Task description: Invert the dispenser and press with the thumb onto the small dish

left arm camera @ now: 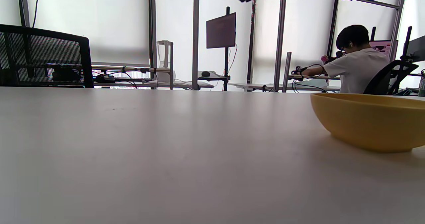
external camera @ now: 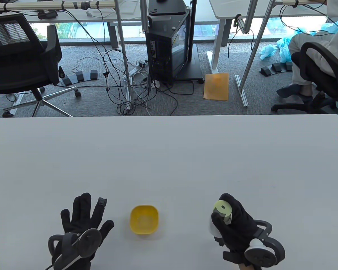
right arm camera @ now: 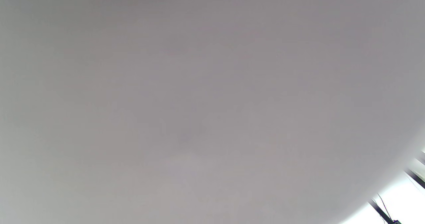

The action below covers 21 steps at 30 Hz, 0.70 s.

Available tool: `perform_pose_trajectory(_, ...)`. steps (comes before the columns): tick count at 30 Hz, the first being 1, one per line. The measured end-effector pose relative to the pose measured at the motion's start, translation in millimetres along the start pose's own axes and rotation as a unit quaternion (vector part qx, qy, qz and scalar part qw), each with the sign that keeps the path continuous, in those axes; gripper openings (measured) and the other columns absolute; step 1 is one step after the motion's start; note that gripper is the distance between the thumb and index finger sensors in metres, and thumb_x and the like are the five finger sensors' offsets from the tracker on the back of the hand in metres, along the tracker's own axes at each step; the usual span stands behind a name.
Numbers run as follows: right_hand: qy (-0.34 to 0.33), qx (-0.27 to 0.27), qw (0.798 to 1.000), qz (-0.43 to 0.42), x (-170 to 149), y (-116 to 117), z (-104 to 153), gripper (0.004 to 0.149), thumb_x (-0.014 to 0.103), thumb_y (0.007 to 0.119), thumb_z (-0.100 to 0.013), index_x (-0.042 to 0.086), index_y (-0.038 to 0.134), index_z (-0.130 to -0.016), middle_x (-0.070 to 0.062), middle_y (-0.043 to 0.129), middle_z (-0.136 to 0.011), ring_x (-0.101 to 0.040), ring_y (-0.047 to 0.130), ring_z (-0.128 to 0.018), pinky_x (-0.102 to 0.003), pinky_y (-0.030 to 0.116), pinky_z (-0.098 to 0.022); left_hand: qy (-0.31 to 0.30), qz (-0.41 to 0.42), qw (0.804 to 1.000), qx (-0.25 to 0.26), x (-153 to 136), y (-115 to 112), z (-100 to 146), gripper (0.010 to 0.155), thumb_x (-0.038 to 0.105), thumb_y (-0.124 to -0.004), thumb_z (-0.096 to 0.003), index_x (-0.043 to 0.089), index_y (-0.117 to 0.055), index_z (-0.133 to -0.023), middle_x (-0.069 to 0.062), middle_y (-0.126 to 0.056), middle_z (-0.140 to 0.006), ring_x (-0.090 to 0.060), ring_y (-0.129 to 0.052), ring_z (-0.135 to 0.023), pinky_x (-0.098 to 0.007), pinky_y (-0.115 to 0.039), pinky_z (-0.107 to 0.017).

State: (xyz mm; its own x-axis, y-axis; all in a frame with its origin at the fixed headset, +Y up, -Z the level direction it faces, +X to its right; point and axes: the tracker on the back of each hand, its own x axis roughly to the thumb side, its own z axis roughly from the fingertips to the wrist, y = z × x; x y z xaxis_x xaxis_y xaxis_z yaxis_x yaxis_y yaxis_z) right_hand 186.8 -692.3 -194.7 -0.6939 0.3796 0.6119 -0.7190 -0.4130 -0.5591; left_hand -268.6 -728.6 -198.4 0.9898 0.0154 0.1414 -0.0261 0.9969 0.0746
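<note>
A small yellow dish (external camera: 144,219) stands on the white table (external camera: 169,157) near its front edge; it also shows at the right of the left wrist view (left arm camera: 372,121). My right hand (external camera: 233,222) grips a white dispenser with a pale green top (external camera: 222,208), to the right of the dish, its top facing up toward the camera. My left hand (external camera: 84,216) rests flat on the table to the left of the dish, fingers spread, holding nothing. The right wrist view shows only blurred table surface.
The table's far edge (external camera: 169,116) runs across the middle of the table view. Beyond it are office chairs, cables, a black cabinet and a seated person (left arm camera: 355,64).
</note>
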Motion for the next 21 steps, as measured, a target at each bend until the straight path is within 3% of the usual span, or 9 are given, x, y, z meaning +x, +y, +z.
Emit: perform_pose_trajectory(21,0.015,0.029,0.999,0.006,-1.7,6.5,1.8,0.079,0.061,0.069,-0.058,-0.011,0.077,-0.092,-0.029,0.092,-0.072,-0.033,0.106,-0.049,-0.053,0.088,-0.035,-0.003,0.005,1.0,0.006,-1.2,2.2,2.1,0.076,0.069,-0.04,-0.0566,0.032,-0.042,-0.122,-0.024,-0.033,-0.127,-0.049,-0.038,-0.117,-0.077,-0.038,-0.073)
